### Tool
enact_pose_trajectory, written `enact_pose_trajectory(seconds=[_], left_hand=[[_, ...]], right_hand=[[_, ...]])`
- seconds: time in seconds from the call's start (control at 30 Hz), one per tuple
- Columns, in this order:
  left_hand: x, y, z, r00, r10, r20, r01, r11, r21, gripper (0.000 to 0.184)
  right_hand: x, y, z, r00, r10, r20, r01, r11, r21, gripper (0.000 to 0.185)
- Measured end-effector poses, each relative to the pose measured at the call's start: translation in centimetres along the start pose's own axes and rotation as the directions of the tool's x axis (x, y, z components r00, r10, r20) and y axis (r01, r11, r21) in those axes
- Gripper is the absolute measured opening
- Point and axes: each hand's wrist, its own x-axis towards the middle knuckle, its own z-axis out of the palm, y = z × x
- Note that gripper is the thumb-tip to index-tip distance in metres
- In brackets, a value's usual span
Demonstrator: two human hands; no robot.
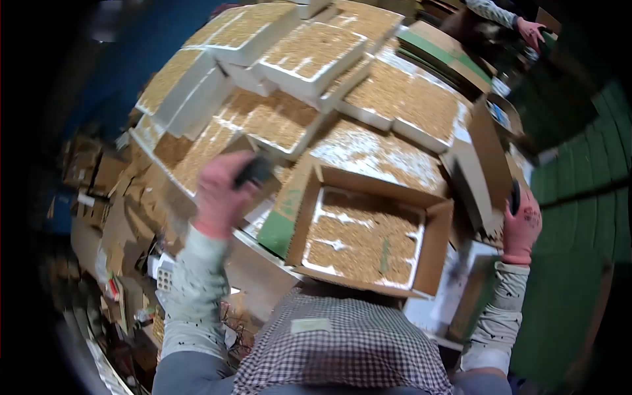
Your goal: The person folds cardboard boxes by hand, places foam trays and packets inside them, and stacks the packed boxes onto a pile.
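Note:
An open cardboard box [438, 247] stands in front of my apron, with a white tray of tan granular material [355, 243] inside it. My left hand [224, 191], in a pink glove and blurred, is closed around a dark object [253, 172] to the left of the box. On the right, my right hand [522, 227], also pink-gloved, is closed on another dark object [515, 196], beside a raised cardboard flap [490, 158]. What the two dark objects are is too unclear to tell.
White foam trays [316, 56] filled with the same tan material are stacked behind the box. Folded green-and-brown cardboard [447, 52] lies at the back right, near another person's gloved hand [530, 33]. Cardboard scraps [125, 230] lie at the left; green stacks [582, 178] stand at the right.

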Motion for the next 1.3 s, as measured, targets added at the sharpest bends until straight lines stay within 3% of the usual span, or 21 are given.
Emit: enact_pose_trajectory(seconds=[0.07,0.17,0.23,0.33,0.43,0.5,0.57,0.63,0.67,0.7,0.77,0.83,0.87,0.9,0.93,1.03,1.07,1.1,1.17,1.23,1.3], left_hand=[[-0.3,9.8,-0.1,0.903,0.368,0.222,-0.345,0.929,-0.136,0.046],[-1.9,14.6,-2.7,0.779,0.537,0.324,-0.466,0.841,-0.275,0.048],[-2.2,15.8,-2.4,0.751,0.539,0.381,-0.456,0.841,-0.291,0.052],[-4.1,15.5,5.8,0.746,0.398,0.534,-0.436,0.898,-0.060,0.051],[-3.3,14.5,5.5,0.610,0.313,0.728,-0.211,0.950,-0.232,0.054],[-2.3,12.5,0.1,0.660,0.336,0.671,0.250,0.745,-0.619,0.050],[-2.9,7.0,-2.5,0.907,0.239,0.347,-0.071,0.898,-0.433,0.070],[-4.0,3.9,-0.6,0.921,0.065,0.385,0.025,0.975,-0.223,0.097],[-5.0,2.9,3.5,0.913,0.032,0.406,0.076,0.966,-0.248,0.109],[-6.4,2.3,8.2,0.904,-0.003,0.427,0.133,0.953,-0.274,0.121],[-8.4,5.9,13.9,0.927,-0.149,0.343,0.221,0.958,-0.181,0.126],[-9.7,5.9,13.9,0.843,-0.250,0.477,0.519,0.615,-0.594,0.122],[-9.9,5.2,14.1,0.840,-0.236,0.489,0.528,0.569,-0.631,0.118],[-10.1,4.5,14.4,0.836,-0.222,0.502,0.537,0.520,-0.665,0.114],[-10.4,3.4,14.7,0.845,-0.225,0.486,0.525,0.528,-0.668,0.108],[-10.9,-0.3,18.1,0.856,-0.068,0.513,0.515,0.214,-0.830,0.082],[-9.6,1.2,16.8,0.824,0.031,0.566,0.516,0.371,-0.772,0.077],[-8.2,2.7,15.4,0.777,0.105,0.620,0.486,0.527,-0.697,0.071],[-5.0,9.1,17.2,0.812,0.260,0.523,0.439,0.319,-0.840,0.062],[-0.1,15.6,18.7,0.744,0.467,0.477,0.456,0.167,-0.874,0.047],[5.1,27.0,16.8,0.786,0.617,-0.022,-0.214,0.239,-0.947,0.038]], right_hand=[[-0.3,-4.6,-4.0,0.934,-0.268,-0.237,0.315,0.930,0.189,0.034],[-3.8,-11.8,-6.7,0.561,-0.811,0.164,0.692,0.568,0.445,0.017],[-8.2,-14.2,-3.6,0.337,-0.836,0.434,0.741,0.520,0.425,0.019],[-10.0,-13.2,0.6,0.187,-0.921,0.341,0.458,0.389,0.800,0.027],[-9.3,-12.4,-0.5,0.242,-0.855,0.458,0.495,0.515,0.700,0.034],[-6.9,-10.4,-4.7,0.625,-0.764,0.159,0.473,0.532,0.702,0.034],[-6.0,-7.9,-7.7,0.850,-0.351,0.392,0.259,0.928,0.269,0.025],[-6.8,-6.6,-1.4,0.642,-0.322,0.696,0.342,0.932,0.117,0.022],[-8.6,-7.8,0.6,0.706,-0.533,0.466,0.298,0.821,0.488,0.022],[-8.2,-10.0,0.6,0.575,-0.545,0.610,0.214,0.820,0.531,0.025],[-9.5,-12.9,4.1,0.603,-0.535,0.591,0.349,0.844,0.408,0.027],[-9.9,-10.7,5.2,0.674,-0.258,0.692,-0.553,0.445,0.704,0.030],[-11.3,-9.9,8.2,0.745,-0.087,0.662,-0.656,-0.277,0.702,0.036],[-13.1,-10.0,7.9,0.787,0.194,0.586,-0.570,-0.139,0.810,0.041],[-15.1,-10.4,8.3,0.793,0.008,0.609,-0.607,0.082,0.790,0.057],[-19.9,-13.4,6.9,0.830,-0.011,0.558,-0.558,-0.064,0.828,0.112],[-22.0,-12.8,6.0,0.809,-0.047,0.586,-0.570,0.182,0.801,0.114],[-20.7,-12.4,-1.3,0.864,0.038,0.503,-0.489,0.305,0.817,0.114],[-22.5,-9.0,-6.3,0.864,0.324,0.385,-0.502,0.505,0.702,0.114],[-22.7,-6.1,-16.6,0.820,0.534,0.207,-0.458,0.393,0.797,0.107],[-25.6,-2.6,-22.2,0.751,0.653,-0.102,-0.284,0.458,0.842,0.096]])
